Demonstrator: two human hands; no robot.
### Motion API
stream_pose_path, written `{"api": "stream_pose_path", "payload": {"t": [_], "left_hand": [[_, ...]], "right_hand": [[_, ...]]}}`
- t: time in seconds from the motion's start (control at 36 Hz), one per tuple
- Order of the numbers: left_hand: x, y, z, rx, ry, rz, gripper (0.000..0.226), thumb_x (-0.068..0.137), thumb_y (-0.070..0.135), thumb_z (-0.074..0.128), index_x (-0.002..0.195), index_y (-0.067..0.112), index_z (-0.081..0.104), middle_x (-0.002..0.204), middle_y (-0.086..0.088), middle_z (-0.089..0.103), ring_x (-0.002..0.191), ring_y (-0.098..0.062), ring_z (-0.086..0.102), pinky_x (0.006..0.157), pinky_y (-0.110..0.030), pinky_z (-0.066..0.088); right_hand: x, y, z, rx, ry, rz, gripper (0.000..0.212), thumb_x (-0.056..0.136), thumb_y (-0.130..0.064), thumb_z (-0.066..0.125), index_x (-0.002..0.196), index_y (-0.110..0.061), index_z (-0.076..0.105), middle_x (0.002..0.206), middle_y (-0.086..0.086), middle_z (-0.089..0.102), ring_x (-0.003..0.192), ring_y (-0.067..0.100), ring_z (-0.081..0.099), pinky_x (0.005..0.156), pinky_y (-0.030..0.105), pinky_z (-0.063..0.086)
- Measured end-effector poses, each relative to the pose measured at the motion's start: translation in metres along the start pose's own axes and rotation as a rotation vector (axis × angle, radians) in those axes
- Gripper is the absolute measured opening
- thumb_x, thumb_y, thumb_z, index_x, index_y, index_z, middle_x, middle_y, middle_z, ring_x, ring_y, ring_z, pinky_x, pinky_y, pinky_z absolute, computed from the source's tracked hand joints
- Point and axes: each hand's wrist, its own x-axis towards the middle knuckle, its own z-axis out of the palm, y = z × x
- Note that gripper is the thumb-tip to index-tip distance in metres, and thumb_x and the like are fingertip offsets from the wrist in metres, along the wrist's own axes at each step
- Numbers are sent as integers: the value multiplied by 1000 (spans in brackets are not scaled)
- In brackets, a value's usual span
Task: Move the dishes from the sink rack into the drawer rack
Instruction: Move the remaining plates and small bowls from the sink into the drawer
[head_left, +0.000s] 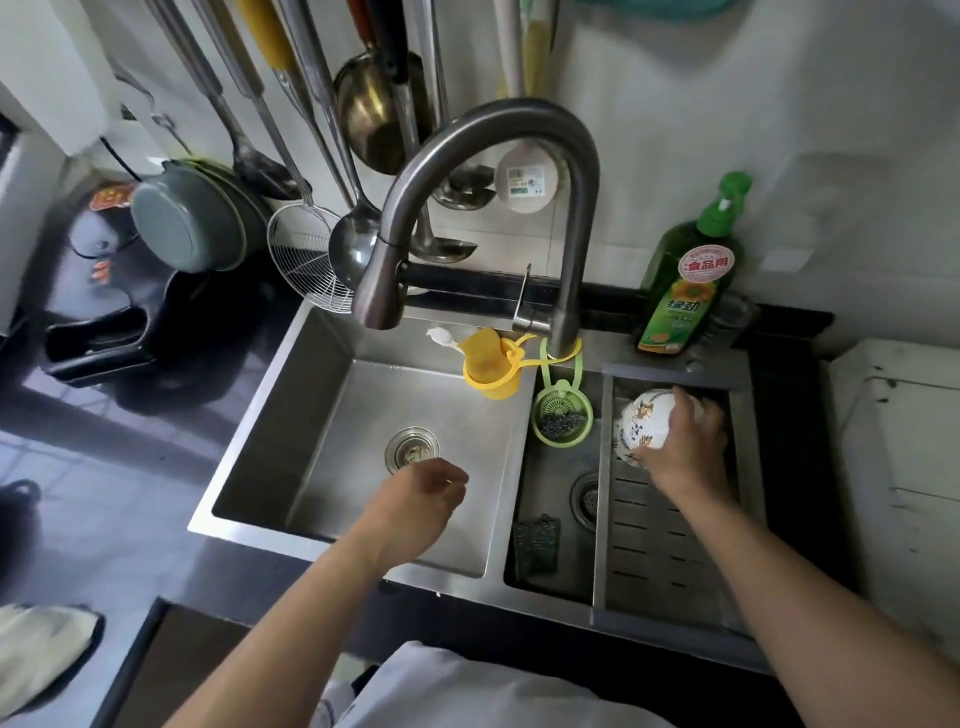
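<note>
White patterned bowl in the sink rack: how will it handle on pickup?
The white patterned ceramic-looking bowl is probably rigid and fragile. Its glossy glaze may be slippery. It lies dome-up in the slotted metal sink rack, so the right hand gripping the curved outside could slide.

Both forearms bare, no sleeves showing; white garment (467, 691) covers the torso at the bottom edge
</note>
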Motion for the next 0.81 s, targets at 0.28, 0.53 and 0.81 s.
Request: {"api": "stream_pose_path", "payload": {"t": [0.28, 0.53, 0.81], "left_hand": [[-21, 33, 36, -853, -427, -151, 68, 81, 56, 76, 142, 45, 46, 130, 16, 57, 130, -23, 53, 97, -58, 54], [-9, 37, 47, -804, -429, -192, 47, 89, 46, 63, 121, 12, 57, 87, -8, 68, 68, -19, 68, 54, -26, 52], [2, 4, 35, -838, -69, -352, 50, 91, 47, 66, 131, 20, 55, 93, -17, 68, 68, -28, 69, 60, -34, 55]], "right_hand": [[-123, -45, -61, 829, -410, -122, 96, 76, -8, 87, 150, -38, 33, 141, -8, 47, 109, -3, 62, 74, 20, 58], [-169, -81, -31, 749, -633, -209, 103, 73, -33, 90, 151, -53, 26, 144, -29, 46, 128, -10, 49, 101, 17, 45], [-49, -8, -16, 106, -114, 40, 66, 90, -19, 73, 149, -18, 44, 145, 12, 44, 129, 31, 51, 99, 38, 47]]}}
